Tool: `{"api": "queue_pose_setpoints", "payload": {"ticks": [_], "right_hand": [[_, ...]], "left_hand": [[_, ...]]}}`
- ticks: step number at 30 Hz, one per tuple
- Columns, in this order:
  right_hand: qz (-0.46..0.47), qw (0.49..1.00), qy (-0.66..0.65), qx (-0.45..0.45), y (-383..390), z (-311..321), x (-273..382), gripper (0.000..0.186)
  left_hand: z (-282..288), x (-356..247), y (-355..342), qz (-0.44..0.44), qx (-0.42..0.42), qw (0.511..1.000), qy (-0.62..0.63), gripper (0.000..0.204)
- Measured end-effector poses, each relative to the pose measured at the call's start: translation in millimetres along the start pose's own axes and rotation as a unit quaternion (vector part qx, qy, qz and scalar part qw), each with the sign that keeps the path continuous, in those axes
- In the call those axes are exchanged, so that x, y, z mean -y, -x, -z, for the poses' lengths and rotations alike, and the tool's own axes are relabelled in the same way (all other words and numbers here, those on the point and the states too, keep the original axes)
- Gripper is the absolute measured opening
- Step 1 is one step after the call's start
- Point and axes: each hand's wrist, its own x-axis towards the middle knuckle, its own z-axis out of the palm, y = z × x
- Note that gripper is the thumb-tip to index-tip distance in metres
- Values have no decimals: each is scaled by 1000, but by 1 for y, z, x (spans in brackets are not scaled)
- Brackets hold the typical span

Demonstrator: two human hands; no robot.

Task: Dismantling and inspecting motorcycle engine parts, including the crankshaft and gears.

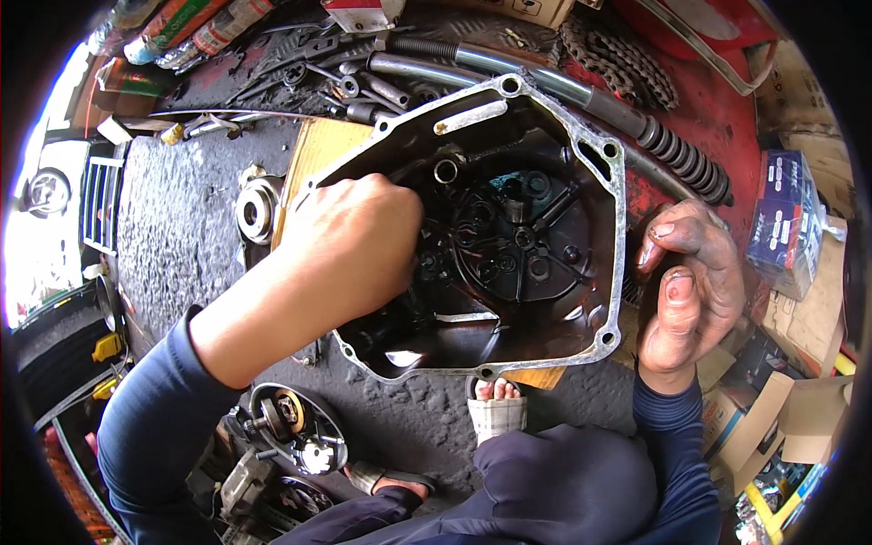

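A crankcase cover point(620, 245), an open metal casing with a pale flange and dark oily inside, lies in front of me, its hollow facing up. My left hand point(359, 238) reaches over its left rim, closed in a fist with the back of the hand up. The fingers curl down out of sight, so whatever they hold is hidden. Beside the right rim is my right hand point(690, 277), its fingers bent and smudged dark, with a gap between thumb and forefinger. Nothing shows in it.
A wooden board point(331, 145) lies under the cover. Shock absorbers point(545, 77), a chain point(627, 59) and scattered tools are beyond. A round metal part point(259, 213) sits left; a bowl of parts point(300, 427) stands near left. Boxes point(786, 218) line the right.
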Motion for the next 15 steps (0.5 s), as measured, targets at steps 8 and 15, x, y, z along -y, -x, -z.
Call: {"api": "queue_pose_setpoints", "payload": {"ticks": [8,15], "right_hand": [[2,1000,-12,0,-3,-3,0,28],[9,1000,-26,-10,-1,-6,-3,28]], "left_hand": [[-2,-4,-13,38,-23,999,-22,17],[-6,-8,-13,14,-24,1000,-14,14]]}}
